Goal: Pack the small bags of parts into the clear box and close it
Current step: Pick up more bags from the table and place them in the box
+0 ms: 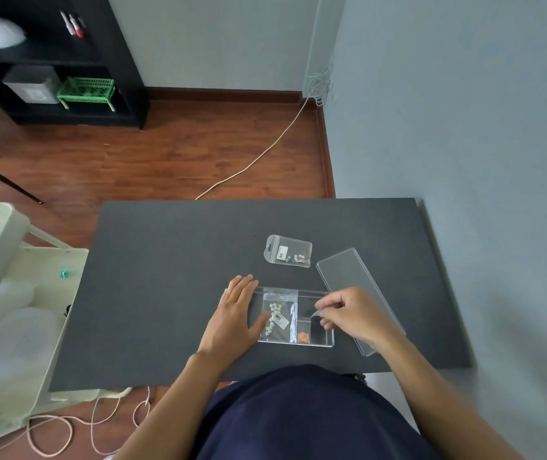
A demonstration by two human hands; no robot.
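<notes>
The clear box (pixel 312 295) lies open on the dark table, split into compartments. One small bag of star-shaped parts (pixel 278 315) lies in its left compartment. My left hand (pixel 235 313) rests flat on the box's left edge, thumb touching that bag. My right hand (pixel 352 313) hovers over the box's right side, fingers pinched on a second small clear bag (pixel 318 312), mostly hidden. A third bag (pixel 288 251) lies on the table behind the box. The clear lid (pixel 348 270) lies to the right, partly under my right wrist.
The dark table (pixel 172 293) ends close to the grey wall on the right. A white cart with plastic containers (pixel 10 320) stands to the left. Small orange parts (pixel 303 337) sit in a lower box compartment. Cords lie on the wooden floor.
</notes>
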